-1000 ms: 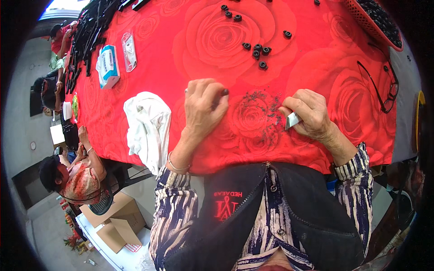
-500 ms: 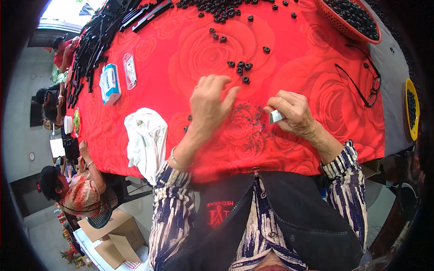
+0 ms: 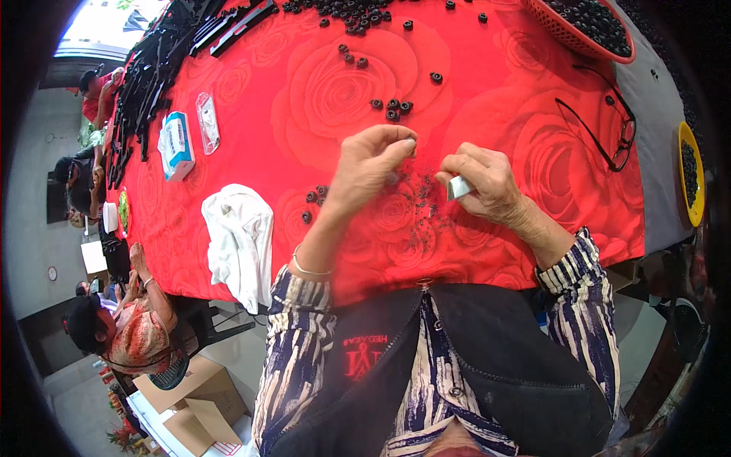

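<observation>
black zipped garment [image 3: 502, 350], matt cloth, red emblem at the chest, lower part cut off by the frame. striped sleeves [image 3: 582, 305], dark and cream, streaked. right hand [image 3: 487, 183]: clenched around a flat pale tool [image 3: 460, 187], its far end hidden in the fist. left hand [image 3: 369, 164]: thumb and fingertips drawn close; whether a piece is pinched there cannot be told, the fingers covering the spot. thin smooth bangle [image 3: 308, 270] on the left wrist. dark crumbs [image 3: 421, 207], gritty, strewn between and below the hands. red tablecloth [image 3: 480, 255], printed with large roses. white cloth [image 3: 238, 236], soft, crumpled, hanging over the near edge at left. small black pieces [image 3: 322, 190], rounded, hollow-centred: a few just beside the left forearm, a group beyond the left fingertips, one apart to the right of that group, a dense scatter farther off, cut by the upper border. eyeglasses [image 3: 633, 126], dark-framed, temples open, at right. yellow tray [image 3: 696, 218] and lattice-walled red basket [image 3: 563, 30], both bearing dark pieces. tissue pack [image 3: 177, 145], blue and white, near a clear plastic case [image 3: 207, 126], contents unclear. black strips [image 3: 152, 91], long, heaped at far left, too tangled to count. co-workers [image 3: 141, 335] at left, warped by the lens.
</observation>
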A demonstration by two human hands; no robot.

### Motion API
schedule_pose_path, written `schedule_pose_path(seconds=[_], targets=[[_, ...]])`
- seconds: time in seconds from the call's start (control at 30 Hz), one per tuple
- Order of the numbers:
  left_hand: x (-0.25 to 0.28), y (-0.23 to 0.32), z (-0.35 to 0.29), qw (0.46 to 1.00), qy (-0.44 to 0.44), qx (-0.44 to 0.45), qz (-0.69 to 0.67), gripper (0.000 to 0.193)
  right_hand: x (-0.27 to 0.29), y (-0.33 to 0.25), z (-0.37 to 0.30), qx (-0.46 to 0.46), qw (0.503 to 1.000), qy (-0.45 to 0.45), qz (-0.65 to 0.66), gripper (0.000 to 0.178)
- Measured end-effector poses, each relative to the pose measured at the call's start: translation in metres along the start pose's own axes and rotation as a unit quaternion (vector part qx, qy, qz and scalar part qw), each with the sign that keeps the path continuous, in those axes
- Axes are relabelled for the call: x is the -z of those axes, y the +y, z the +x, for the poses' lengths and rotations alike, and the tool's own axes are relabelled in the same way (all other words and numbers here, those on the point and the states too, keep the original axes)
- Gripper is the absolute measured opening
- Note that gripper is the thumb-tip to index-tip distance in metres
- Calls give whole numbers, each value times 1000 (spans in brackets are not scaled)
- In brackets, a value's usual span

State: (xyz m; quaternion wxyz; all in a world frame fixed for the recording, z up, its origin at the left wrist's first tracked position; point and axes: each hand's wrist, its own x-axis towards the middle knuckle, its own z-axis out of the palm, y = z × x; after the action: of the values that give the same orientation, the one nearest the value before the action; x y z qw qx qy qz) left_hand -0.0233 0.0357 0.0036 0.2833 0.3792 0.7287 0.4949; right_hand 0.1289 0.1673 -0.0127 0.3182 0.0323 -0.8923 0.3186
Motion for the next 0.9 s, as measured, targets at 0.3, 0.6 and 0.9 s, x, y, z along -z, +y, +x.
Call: schedule_pose_path(seconds=[0.3, 0.6, 0.9], targets=[[-10, -1, -34, 852, -125, 163, -482, 26, 0, -11, 0, -47, 994, 46, 89, 27], [-22, -13, -41, 812, -137, 166, -543, 24, -1, -12, -3, -18, 993, 16, 115, 39], [-17, -15, -45, 823, -158, 199, -507, 26, -1, -16, 2, -6, 992, -16, 126, 28]])
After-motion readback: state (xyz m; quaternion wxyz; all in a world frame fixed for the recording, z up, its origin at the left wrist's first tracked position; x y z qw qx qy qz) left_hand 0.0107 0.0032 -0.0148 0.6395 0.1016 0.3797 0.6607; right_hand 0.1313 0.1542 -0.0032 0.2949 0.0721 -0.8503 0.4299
